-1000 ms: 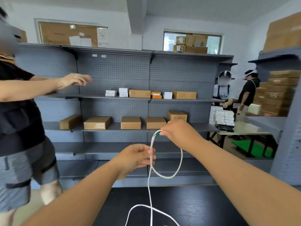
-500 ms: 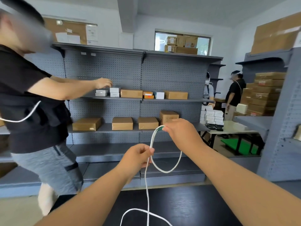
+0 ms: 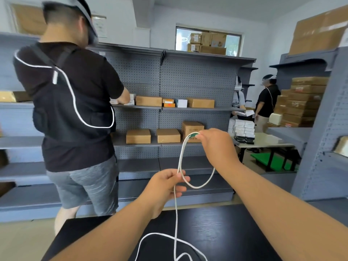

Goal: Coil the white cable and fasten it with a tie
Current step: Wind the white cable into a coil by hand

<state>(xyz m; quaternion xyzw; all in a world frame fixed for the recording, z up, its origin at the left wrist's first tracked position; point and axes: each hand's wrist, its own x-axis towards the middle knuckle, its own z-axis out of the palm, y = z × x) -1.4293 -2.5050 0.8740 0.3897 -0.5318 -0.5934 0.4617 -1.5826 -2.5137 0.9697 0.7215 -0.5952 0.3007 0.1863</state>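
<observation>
A thin white cable (image 3: 204, 182) forms one loop held up in the air between my hands. My right hand (image 3: 214, 142) pinches the top of the loop, where a small green piece (image 3: 193, 136) shows at my fingertips. My left hand (image 3: 165, 183) is lower and pinches the cable strands where the loop closes. From there the cable hangs straight down and lies in loose curves on the black table (image 3: 226, 232). No separate tie is visible.
A person in a black shirt (image 3: 75, 102) stands close on the left, reaching into grey pegboard shelves (image 3: 188, 80) holding cardboard boxes. Two more people stand at the back right beside stacked boxes (image 3: 301, 102) and a white table. A grey shelf unit (image 3: 323, 129) flanks the right.
The view has swung to the right and the person in black has stepped in front of the shelves on the left. My hands keep the same hold on the loop.
</observation>
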